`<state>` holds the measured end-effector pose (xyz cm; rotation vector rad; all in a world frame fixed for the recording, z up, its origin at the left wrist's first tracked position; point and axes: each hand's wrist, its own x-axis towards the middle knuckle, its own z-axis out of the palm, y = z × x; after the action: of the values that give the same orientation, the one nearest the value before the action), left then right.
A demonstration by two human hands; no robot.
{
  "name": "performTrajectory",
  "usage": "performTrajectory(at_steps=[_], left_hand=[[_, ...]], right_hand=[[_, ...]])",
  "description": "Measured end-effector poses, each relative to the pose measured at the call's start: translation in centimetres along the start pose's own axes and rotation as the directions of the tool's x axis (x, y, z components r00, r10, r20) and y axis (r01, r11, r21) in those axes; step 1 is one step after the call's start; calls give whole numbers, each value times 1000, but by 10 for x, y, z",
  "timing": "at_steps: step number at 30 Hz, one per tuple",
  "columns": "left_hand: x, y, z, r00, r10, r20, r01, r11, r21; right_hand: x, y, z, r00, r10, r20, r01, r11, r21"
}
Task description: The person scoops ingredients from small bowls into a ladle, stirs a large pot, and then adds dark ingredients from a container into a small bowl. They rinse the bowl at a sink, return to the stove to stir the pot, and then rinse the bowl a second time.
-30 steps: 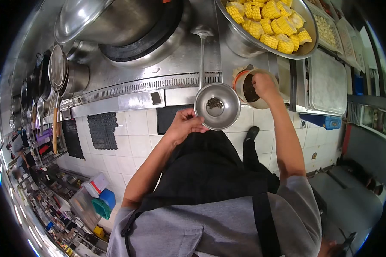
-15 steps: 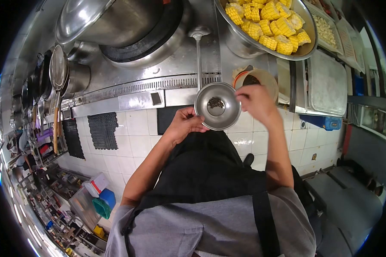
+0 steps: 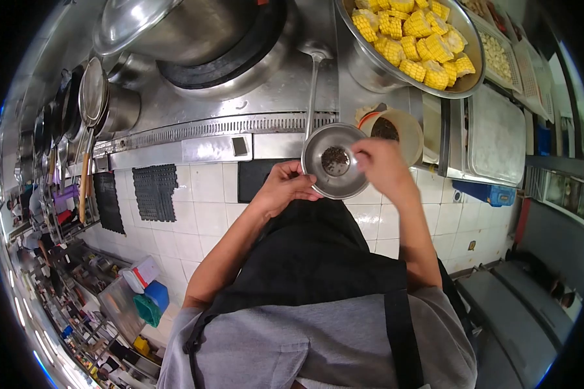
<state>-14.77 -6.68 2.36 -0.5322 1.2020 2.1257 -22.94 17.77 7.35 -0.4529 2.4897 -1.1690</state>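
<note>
My left hand (image 3: 287, 190) grips the left rim of a small steel bowl (image 3: 315, 152), thumb over the edge and fingers beneath. Small dark dried bits, like whole spice (image 3: 335, 160), lie at the bottom. My right hand (image 3: 386, 172) is over the bowl's right rim with its fingers pinched together; whatever they hold is hidden. Just behind that hand stands a round pale tub (image 3: 410, 137) with similar dark bits (image 3: 385, 129) inside.
A ladle (image 3: 313, 87) lies on the steel counter behind the bowl. At the back right, a large basin (image 3: 362, 48) holds cut corn (image 3: 431, 45). A big pot (image 3: 207, 32) sits on the burner at the back left. Strainers (image 3: 93, 94) hang at left.
My right hand has moved slightly left and down, from the tub side to over the bowl. The bowl has shifted slightly right, and the dark bits inside look more spread out.
</note>
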Motion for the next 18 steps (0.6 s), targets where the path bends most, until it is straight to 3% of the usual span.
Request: performTrajectory(at_steps=[1, 4, 7, 10, 11, 14, 16, 18], left_hand=[[0, 0, 0, 1000, 2, 1, -2, 1000, -1], [-1, 0, 0, 1000, 2, -19, -2, 1000, -4], [-1, -3, -7, 999, -1, -34, 0, 1000, -9], [-3, -3, -9, 999, -7, -38, 6, 999, -37], [-2, -2, -12, 999, 1, -38, -3, 999, -36], [-6, -11, -24, 999, 0, -51, -3, 999, -53], [-2, -12, -28, 999, 4, -41, -7, 998, -70], [-2, -9, -24, 998, 6, -70, -9, 999, -35]], right_hand=[[-2, 0, -11, 998, 57, -19, -55, 995, 80], [-6, 3, -41, 916, 270, -295, -167, 929, 331], [12, 61, -34, 907, 153, -392, -137, 988, 69], [18, 74, -23, 900, -292, -325, 129, 888, -441], [15, 73, -24, 920, -118, -374, 1, 954, -299], [19, 51, -37, 942, 192, -277, -284, 894, -345], [18, 95, -5, 936, -56, -347, -101, 903, -418], [18, 93, -4, 932, -112, -344, -66, 882, -467]])
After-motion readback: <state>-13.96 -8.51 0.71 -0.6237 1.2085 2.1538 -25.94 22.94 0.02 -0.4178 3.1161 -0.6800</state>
